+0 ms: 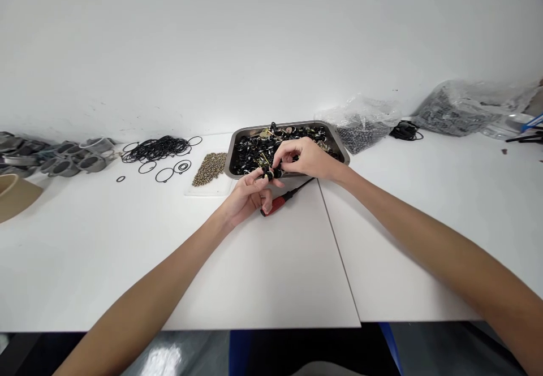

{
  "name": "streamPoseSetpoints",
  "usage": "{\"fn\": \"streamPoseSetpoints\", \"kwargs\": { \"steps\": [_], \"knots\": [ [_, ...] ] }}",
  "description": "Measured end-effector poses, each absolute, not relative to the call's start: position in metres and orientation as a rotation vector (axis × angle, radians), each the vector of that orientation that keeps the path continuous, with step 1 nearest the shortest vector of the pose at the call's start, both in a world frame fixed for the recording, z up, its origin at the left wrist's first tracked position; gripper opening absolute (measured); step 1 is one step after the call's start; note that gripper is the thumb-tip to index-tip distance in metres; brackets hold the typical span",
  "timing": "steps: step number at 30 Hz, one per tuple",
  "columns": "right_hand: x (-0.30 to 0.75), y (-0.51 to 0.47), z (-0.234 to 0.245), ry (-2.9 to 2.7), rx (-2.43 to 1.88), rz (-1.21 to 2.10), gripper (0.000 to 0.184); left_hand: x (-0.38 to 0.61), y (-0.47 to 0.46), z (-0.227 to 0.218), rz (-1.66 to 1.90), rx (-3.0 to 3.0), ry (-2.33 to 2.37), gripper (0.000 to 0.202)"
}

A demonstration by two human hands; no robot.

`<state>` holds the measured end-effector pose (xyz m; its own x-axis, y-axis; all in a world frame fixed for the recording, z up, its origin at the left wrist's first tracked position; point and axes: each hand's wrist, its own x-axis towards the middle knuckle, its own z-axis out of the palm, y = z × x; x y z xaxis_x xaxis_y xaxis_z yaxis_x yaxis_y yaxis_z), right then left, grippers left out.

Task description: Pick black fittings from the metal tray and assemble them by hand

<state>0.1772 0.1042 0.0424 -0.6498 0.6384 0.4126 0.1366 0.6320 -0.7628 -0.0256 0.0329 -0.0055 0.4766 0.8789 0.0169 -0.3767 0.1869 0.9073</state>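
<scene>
"Black fitting (268,174): where is it, and what containers are near?"

"Pinched in the fingertips of both hands, left hand (246,196) and right hand (307,158) together, by the front rim of a metal tray (230,155) full of black and brass-coloured pieces (250,155). A small white tray (203,191) holds brass-coloured bits (210,169); a clear bag (360,110) holds dark ones."

"How does it look?"

"Small, dark, with a yellowish spot. One piece or two, I cannot tell."

"And the room?"

"White surface (275,274), white wall (254,42), a red-handled tool (278,203) near the left hand."
</scene>
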Motion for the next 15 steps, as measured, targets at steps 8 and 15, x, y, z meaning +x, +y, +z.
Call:
{"fn": "streamPoseSetpoints", "kwargs": {
  "steps": [8,15],
  "knots": [
    [0.1737,0.0966,0.0482,-2.168,-0.476,0.944,0.019,-0.0258,0.0317,-0.0044,0.933,1.058,0.614,0.033],
    [0.1719,0.0953,0.0468,-2.147,-0.453,0.963,0.018,-0.0251,0.0313,-0.0014,0.931,1.044,0.639,0.039]
  ]
}}
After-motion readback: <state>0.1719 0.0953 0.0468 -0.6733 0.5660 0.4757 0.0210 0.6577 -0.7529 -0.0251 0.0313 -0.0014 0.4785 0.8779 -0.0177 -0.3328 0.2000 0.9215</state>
